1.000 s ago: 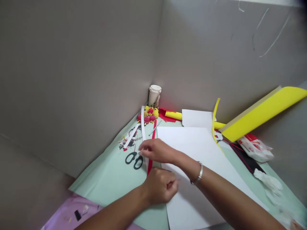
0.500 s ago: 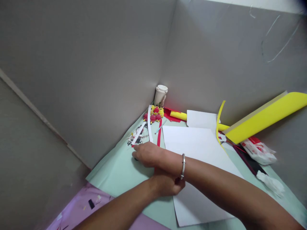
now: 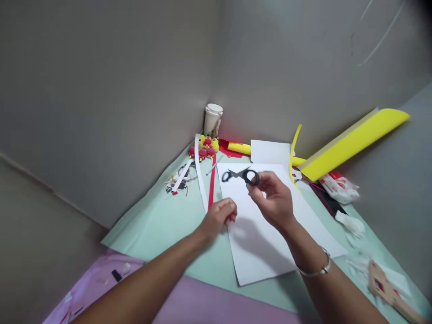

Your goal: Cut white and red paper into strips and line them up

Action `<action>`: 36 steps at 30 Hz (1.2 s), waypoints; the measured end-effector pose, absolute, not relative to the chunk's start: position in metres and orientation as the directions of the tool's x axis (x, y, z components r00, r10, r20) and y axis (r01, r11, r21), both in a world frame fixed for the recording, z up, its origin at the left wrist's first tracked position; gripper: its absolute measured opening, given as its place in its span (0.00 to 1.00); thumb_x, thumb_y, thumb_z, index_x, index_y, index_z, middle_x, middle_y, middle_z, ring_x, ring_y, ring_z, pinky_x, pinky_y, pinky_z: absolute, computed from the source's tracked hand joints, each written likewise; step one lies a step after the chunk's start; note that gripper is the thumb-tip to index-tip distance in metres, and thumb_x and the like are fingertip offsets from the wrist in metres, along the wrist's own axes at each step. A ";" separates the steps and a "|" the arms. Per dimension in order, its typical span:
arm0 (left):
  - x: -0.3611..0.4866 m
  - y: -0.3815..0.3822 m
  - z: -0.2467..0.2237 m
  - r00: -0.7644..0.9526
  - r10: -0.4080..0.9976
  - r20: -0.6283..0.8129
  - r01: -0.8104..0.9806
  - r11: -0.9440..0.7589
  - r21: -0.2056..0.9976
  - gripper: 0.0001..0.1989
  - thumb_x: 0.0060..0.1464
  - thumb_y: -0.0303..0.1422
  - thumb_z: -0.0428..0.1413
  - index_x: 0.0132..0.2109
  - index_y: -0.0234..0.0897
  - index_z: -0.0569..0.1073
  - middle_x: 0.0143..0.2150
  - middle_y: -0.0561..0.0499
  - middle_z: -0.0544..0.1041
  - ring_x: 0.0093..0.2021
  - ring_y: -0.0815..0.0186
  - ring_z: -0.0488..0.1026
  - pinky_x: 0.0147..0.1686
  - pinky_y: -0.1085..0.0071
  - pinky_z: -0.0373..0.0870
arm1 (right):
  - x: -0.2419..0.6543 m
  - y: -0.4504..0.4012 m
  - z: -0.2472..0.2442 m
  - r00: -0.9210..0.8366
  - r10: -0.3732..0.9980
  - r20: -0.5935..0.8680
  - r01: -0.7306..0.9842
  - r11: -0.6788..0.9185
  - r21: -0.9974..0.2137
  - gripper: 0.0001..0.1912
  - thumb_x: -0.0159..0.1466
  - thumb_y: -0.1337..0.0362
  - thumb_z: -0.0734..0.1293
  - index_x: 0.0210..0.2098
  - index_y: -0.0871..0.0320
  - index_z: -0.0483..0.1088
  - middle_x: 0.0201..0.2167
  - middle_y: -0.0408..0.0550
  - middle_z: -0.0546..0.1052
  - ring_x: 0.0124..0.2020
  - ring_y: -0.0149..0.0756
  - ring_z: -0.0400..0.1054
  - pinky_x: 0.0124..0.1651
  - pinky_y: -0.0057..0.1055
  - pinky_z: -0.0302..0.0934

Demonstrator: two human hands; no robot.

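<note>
Right hand (image 3: 275, 200) pinches open scissors (image 3: 238, 174) by one loop; off-centre hold could let them swing. Left hand (image 3: 219, 216) curled inside front edge of desk (image 3: 145, 229), contents unclear.

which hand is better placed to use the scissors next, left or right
Probably the right hand: it holds the scissors by one handle loop, above the large white sheet. The left hand is curled by the sheet's left edge, perhaps better suited to steadying it.

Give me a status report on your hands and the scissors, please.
Right hand holding open scissors above white sheet. Left hand curled, contents unclear, at sheet's left edge. Red strip partly hidden behind left hand.
</note>
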State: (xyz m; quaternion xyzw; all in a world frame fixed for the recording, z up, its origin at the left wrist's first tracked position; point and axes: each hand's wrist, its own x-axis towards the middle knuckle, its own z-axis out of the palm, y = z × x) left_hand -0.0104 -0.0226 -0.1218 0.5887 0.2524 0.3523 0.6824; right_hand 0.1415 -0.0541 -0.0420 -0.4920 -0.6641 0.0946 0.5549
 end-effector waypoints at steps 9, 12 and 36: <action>-0.007 -0.024 -0.120 0.858 0.493 -0.145 -0.182 0.555 0.812 0.25 0.60 0.50 0.52 0.48 0.31 0.74 0.37 0.44 0.76 0.32 0.66 0.72 0.30 0.72 0.65 | 0.153 -0.128 -0.085 -0.361 0.688 0.630 0.745 0.619 -0.248 0.15 0.61 0.76 0.64 0.44 0.53 0.69 0.33 0.47 0.77 0.33 0.35 0.72 0.35 0.29 0.67; -0.007 -0.029 -0.118 0.853 0.513 -0.091 -0.200 0.484 0.852 0.17 0.58 0.42 0.58 0.44 0.30 0.75 0.36 0.46 0.76 0.36 0.66 0.71 0.37 0.72 0.65 | 0.147 -0.128 -0.100 -0.437 0.663 0.608 0.772 0.623 -0.125 0.13 0.62 0.76 0.63 0.41 0.54 0.71 0.30 0.47 0.77 0.31 0.35 0.72 0.34 0.29 0.67; -0.004 -0.044 -0.104 0.797 0.602 -0.039 -0.264 0.406 0.875 0.13 0.52 0.26 0.54 0.46 0.34 0.69 0.27 0.54 0.69 0.26 0.70 0.65 0.32 0.71 0.61 | 0.141 -0.128 -0.136 0.188 0.873 0.450 0.491 0.313 -0.813 0.24 0.66 0.67 0.63 0.61 0.51 0.62 0.55 0.53 0.71 0.55 0.43 0.66 0.49 0.41 0.69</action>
